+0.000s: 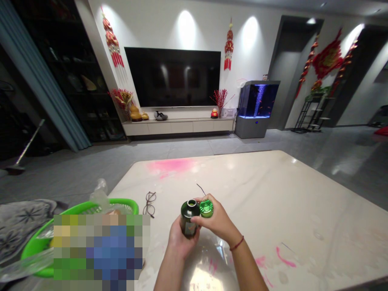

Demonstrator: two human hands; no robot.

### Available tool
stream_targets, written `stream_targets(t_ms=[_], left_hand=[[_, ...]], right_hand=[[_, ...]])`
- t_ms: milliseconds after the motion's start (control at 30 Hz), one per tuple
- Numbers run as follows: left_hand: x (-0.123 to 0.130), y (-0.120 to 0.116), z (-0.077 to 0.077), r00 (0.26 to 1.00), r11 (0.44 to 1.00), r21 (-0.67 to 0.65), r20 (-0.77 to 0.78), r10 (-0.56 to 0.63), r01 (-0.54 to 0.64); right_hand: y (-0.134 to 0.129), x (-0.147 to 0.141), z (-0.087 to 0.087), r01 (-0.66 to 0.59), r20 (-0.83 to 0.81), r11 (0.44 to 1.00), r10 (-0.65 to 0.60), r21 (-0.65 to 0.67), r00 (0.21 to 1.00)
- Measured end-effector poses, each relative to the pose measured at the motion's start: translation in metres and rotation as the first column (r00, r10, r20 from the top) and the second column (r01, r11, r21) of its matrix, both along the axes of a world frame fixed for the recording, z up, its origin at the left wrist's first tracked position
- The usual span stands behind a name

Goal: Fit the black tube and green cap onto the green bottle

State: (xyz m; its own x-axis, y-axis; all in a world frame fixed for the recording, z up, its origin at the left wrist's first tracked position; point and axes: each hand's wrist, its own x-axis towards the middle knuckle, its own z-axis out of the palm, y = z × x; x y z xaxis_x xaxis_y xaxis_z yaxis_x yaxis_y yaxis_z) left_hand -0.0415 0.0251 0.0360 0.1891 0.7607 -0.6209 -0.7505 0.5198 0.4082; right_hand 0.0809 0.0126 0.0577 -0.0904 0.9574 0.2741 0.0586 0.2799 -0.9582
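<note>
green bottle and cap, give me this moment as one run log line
left hand: dark green bottle, uncapped | right hand: green cap | above pale tabletop

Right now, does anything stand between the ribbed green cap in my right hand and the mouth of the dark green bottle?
Nothing visible does: the ribbed green cap sits just beside the dark green bottle's open mouth, held by your right hand.

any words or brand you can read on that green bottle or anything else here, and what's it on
Nothing is readable: the label on the dark green bottle in the left hand is too small and blurred, and the green cap in the right hand shows no legible text.
</note>
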Motion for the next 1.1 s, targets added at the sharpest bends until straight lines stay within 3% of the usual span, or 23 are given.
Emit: stream_targets(t_ms=[133, 333, 500, 767, 900, 1100], left_hand=[[0.001, 0.001, -0.002, 0.996, 0.998, 0.024, -0.072, 0.061, -0.059], [0.001, 0.004, -0.001, 0.988, 0.991, 0.133, -0.153, 0.010, 0.011], [0.000, 0.006, -0.006, 0.932, 0.942, 0.336, -0.334, 0.142, -0.023], [-0.005, 0.013, -0.018, 0.851, 0.884, 0.432, -0.518, 0.080, 0.179], [-0.006, 0.013, -0.020, 0.849, 0.902, 0.393, -0.526, 0.061, 0.179], [-0.008, 0.012, -0.020, 0.919, 0.924, 0.362, -0.393, 0.030, 0.124]], right_hand=[[0.001, 0.000, -0.001, -0.011, 0.035, 1.000, 0.011, 0.013, 0.999], [0.001, 0.001, 0.001, 0.025, -0.010, 1.000, -0.025, 0.014, 1.000], [0.001, 0.003, 0.000, 0.048, -0.033, 0.999, -0.048, -0.010, 0.998], [0.008, 0.007, -0.009, 0.089, -0.035, 0.996, -0.089, -0.026, 0.995], [0.012, 0.006, -0.018, 0.107, 0.031, 0.994, -0.106, -0.029, 0.994], [0.021, -0.001, -0.041, 0.139, 0.118, 0.989, -0.133, -0.049, 0.984]])
